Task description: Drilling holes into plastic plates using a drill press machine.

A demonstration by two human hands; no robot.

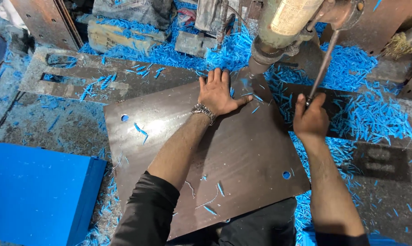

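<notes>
Under the drill (pixel 279 32), left hand (pixel 217 93) lies flat on the plate (pixel 242 155) just beside the spindle, right hand (pixel 311 119) wrapped round the lever (pixel 323 64).

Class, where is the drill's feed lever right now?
In the head view, the lever slants down at upper right from the drill press, gripped by the right hand.

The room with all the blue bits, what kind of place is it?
Probably a workshop. A drill press stands over a big dark sheet with round holes in it, and blue shavings lie everywhere. The left hand presses the sheet; the right hand grips the lever.
</notes>
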